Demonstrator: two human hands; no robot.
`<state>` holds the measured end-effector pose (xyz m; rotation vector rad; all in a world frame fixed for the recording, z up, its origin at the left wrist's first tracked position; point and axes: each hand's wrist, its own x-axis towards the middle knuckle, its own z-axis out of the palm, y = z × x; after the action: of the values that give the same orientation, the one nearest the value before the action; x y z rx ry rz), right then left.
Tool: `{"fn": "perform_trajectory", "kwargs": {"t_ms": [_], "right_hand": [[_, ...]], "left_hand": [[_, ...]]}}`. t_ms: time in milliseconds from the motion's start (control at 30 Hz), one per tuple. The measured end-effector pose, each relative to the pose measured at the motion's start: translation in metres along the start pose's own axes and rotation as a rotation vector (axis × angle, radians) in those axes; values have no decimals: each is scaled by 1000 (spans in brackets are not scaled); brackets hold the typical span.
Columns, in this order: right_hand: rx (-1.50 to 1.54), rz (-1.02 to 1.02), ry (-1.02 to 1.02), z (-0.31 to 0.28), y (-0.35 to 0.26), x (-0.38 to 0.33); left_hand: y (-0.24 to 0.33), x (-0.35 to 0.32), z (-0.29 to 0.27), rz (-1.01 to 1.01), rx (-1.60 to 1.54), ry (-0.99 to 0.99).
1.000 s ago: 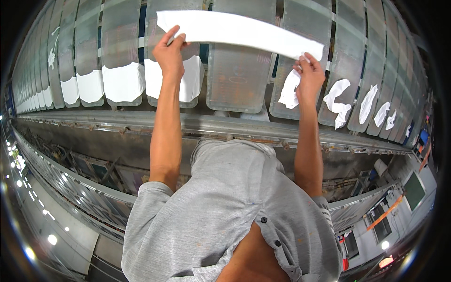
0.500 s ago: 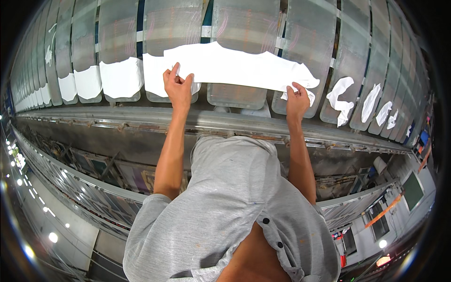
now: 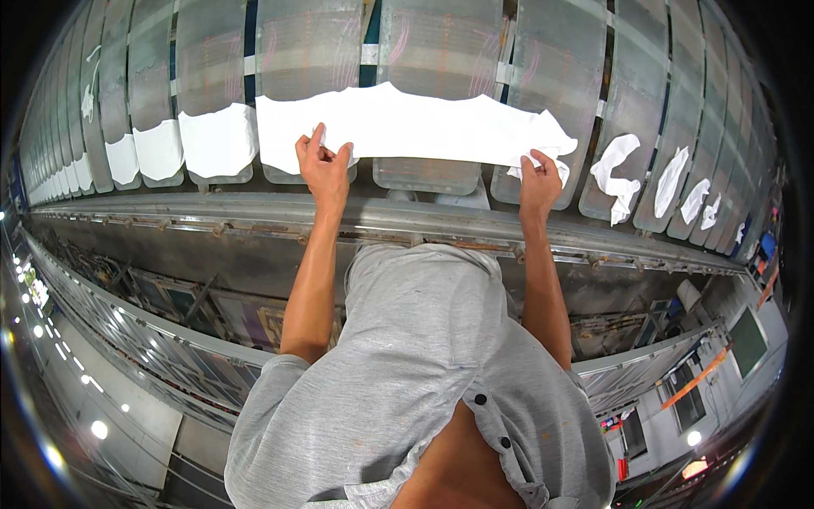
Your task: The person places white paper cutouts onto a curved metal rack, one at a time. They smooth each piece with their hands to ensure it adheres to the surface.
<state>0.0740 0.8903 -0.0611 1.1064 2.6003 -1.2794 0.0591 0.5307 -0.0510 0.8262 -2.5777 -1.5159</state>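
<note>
A long white fabric piece (image 3: 415, 125) stretches sideways over several grey boards, its near edge running between my two hands. My left hand (image 3: 324, 168) holds that edge at the left, index finger and thumb bent at the cloth. At the right, my right hand (image 3: 539, 180) pinches the near edge, where the fabric is bunched and folded. The left part of the piece overlaps the board where another white piece lay; the border between the two is hard to make out.
Flat white pieces (image 3: 219, 140) lie on the boards to the left. Crumpled white pieces (image 3: 617, 174) rest on boards to the right. A metal rail (image 3: 407, 217) runs along the boards' near ends, in front of my body. Behind me is another long rack (image 3: 170, 335).
The fabric's left end has dropped and spread left over the board, covering the piece below. Both hands have shifted only slightly and still hold the near edge.
</note>
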Motion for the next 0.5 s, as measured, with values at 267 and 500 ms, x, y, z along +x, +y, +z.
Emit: {"fn": "perform_trajectory", "kwargs": {"t_ms": [267,500], "right_hand": [[-4,12,-8,-2,-5,-6],[-12,-23,3,0,3,-4]], "left_hand": [[1,-2,-2,-9,20,4],[1,-2,-2,-11,8,-1]]}}
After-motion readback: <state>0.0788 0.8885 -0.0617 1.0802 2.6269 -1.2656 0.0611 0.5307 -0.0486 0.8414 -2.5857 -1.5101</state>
